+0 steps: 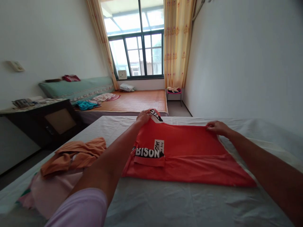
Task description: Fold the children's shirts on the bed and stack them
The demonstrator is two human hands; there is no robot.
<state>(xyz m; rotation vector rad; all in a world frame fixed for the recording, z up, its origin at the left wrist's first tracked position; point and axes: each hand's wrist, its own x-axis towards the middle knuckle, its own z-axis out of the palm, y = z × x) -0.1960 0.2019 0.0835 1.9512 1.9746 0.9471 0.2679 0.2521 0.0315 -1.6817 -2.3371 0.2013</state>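
A red T-shirt (189, 142) lies sideways on a white sheet (165, 205), its near side folded over in a long strip. One sleeve, with white "BISON" lettering on a black band, rests flat on top of the shirt. At the far left corner my left hand (144, 117) is closed on the cloth beside the other sleeve, which also has a black lettered band. My right hand (218, 128) pinches the far edge of the shirt near its right end. The far edge looks slightly raised between both hands.
Crumpled orange and pink clothes (73, 157) lie at the left on the sheet. Beyond stands a bed with a brown mat (142, 99), holding a teal cloth (84, 105). A dark cabinet (52, 123) is at the left, a small stool (174, 92) by the curtain.
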